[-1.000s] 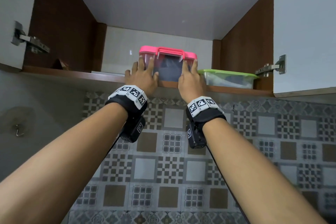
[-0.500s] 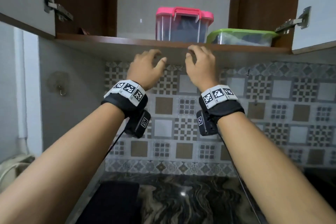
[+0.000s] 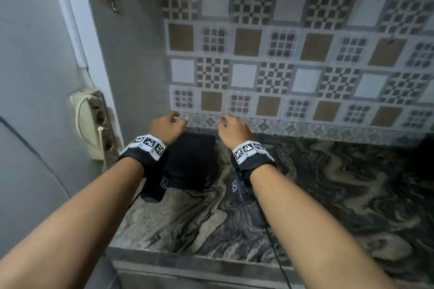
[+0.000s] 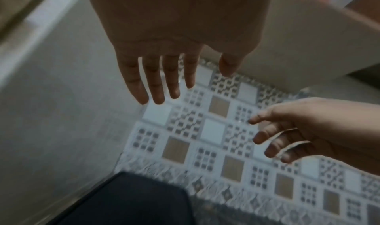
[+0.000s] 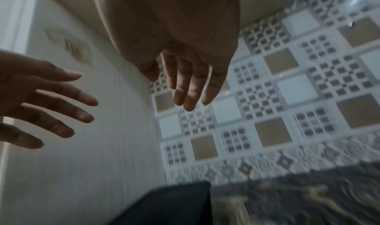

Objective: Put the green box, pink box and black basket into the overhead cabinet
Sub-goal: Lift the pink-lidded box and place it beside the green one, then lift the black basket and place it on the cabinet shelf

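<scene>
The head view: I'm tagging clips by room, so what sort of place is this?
Most likely a home kitchen: a marbled stone counter runs along a patterned tile backsplash, and a black basket sits on it, below the open left hand and right hand.

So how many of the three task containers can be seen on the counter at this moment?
1. The black basket sits on the marble counter against the tiled wall, below the left hand. The overhead cabinet is out of the head view, so others may be hidden.

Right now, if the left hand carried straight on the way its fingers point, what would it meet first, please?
Probably the patterned tile wall just above the countertop: the left hand is open, fingers aimed at it. The black basket lies below that line, though depth is unclear.
</scene>
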